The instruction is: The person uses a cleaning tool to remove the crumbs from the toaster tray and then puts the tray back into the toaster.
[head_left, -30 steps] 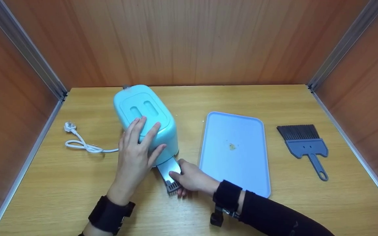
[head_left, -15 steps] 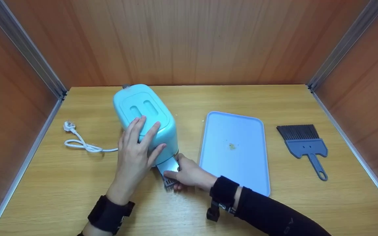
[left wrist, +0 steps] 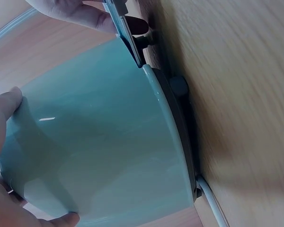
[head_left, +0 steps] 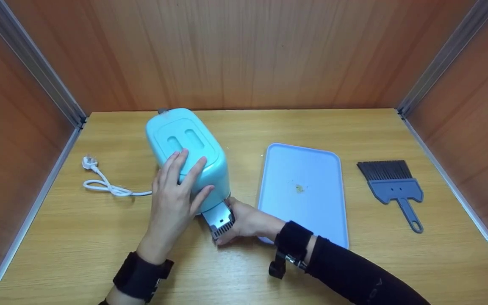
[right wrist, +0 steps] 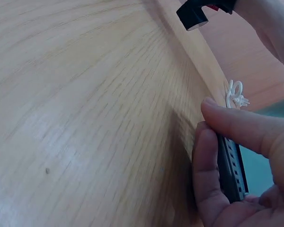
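A light-blue toaster (head_left: 210,144) with a covered top stands on the table. My left hand (head_left: 171,197) rests on its near end, fingers spread over the top and side. From the toaster's near end sticks out a metal crumb tray (head_left: 217,215) with a dark slotted end. My right hand (head_left: 246,220) holds that outer end, thumb at the near edge and fingers along the right side. In the right wrist view, thumb and forefinger curl about the tray's dark end (right wrist: 232,165). The left wrist view shows the tray (left wrist: 122,28) low at the toaster's base. Its inner part is hidden.
A blue flat tray (head_left: 303,220) with a few crumbs (head_left: 299,188) lies right of the toaster. Farther right is a blue-grey hand brush (head_left: 396,190). The toaster's white cord and plug (head_left: 108,186) lie at left. Wooden panels enclose the back and sides.
My right hand has moved slightly back and shifted its grip to the crumb tray's end, and less of the tray sticks out of the toaster. The left hand stays in place.
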`<state>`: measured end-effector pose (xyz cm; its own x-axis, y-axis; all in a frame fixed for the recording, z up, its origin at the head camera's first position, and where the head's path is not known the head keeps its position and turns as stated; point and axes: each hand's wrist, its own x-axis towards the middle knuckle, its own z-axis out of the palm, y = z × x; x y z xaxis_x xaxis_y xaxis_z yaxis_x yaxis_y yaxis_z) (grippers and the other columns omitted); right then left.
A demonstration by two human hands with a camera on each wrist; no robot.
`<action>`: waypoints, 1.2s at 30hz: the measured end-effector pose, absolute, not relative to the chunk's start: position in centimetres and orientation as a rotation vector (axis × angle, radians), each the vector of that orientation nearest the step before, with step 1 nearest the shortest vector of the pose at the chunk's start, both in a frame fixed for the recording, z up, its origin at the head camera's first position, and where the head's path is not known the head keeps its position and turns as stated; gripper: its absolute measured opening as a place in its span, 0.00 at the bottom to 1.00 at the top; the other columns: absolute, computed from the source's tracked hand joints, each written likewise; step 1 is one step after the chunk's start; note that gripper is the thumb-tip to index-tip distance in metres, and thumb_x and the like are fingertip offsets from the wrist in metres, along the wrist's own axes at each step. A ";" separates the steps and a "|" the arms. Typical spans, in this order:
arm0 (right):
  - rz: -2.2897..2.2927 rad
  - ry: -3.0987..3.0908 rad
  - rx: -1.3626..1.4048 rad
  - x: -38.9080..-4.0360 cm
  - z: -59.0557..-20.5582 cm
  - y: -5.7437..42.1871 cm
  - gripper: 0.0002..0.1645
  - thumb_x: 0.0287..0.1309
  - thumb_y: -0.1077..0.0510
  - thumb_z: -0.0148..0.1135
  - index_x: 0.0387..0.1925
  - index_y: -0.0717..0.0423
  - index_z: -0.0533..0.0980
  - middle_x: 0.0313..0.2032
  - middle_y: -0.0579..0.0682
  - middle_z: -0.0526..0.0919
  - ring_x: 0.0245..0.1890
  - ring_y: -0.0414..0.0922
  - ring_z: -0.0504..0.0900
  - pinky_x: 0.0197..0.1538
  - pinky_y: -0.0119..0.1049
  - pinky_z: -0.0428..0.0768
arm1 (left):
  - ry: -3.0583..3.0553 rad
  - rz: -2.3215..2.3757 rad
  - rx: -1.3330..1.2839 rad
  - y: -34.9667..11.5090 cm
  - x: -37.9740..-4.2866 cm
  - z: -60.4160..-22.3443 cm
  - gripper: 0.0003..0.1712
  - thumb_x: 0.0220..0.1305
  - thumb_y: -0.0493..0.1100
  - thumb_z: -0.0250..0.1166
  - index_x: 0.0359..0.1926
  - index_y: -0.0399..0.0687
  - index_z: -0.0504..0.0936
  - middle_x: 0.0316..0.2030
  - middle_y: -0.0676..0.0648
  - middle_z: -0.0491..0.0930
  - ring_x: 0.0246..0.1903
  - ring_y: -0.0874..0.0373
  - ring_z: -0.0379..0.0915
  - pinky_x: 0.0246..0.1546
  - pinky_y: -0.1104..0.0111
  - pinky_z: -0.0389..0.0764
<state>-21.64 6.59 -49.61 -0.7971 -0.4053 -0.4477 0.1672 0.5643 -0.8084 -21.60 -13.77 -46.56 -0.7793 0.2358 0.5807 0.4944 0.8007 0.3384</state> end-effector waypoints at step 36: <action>-0.858 2.821 -0.650 -22.0 -50.7 6.8 0.20 0.70 0.45 0.71 0.29 0.56 0.86 0.19 0.41 0.80 0.18 0.34 0.71 0.23 0.28 0.71 | -2.402 -0.648 -0.572 -13.9 -21.8 -46.8 0.37 0.68 0.57 0.75 0.75 0.61 0.76 0.76 0.36 0.68 0.78 0.37 0.60 0.72 0.30 0.66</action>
<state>-21.96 6.78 -50.66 -0.9004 -0.4351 0.0082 -0.3660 0.7470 -0.5550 -21.81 -13.87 -46.80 -0.7393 0.2454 0.6271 0.5274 0.7900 0.3127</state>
